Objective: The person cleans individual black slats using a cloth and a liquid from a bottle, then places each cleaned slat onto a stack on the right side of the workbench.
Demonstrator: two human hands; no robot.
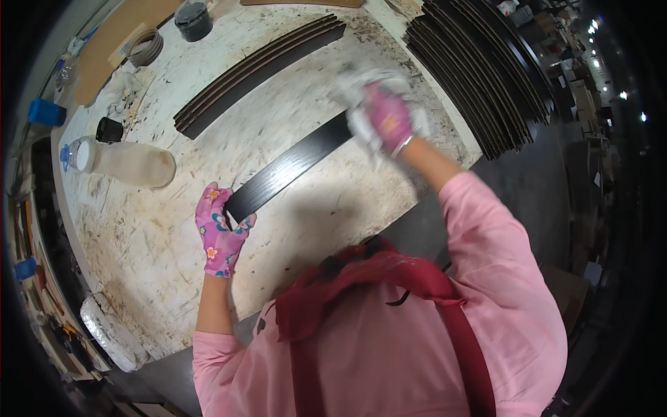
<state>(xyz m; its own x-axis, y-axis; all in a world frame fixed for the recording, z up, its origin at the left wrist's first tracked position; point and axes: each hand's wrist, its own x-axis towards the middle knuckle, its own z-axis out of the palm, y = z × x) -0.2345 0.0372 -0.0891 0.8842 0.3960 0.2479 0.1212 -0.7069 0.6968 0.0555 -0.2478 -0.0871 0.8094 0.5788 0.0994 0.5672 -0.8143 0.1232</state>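
A dark, glossy flat board (290, 167) lies slantwise on the worktable. My left hand (221, 231), in a pink flowered glove, grips its near left end between thumb and fingers. At the board's far right end my right hand (389, 118), gloved in pink too, is closed on a white cloth (424, 119) and presses it there. Motion blurs this hand and the cloth, and the cloth covers that end of the board. Beyond the board, several similar dark boards (264, 76) lie side by side in a row.
A large stack of dark boards (479, 76) stands at the right. To the left are a cloudy plastic bottle (132, 164), a small black cup (110, 130), a roll of tape (144, 47) and a dark tub (193, 22). A foil-wrapped bundle (112, 332) sits at the table's near left corner.
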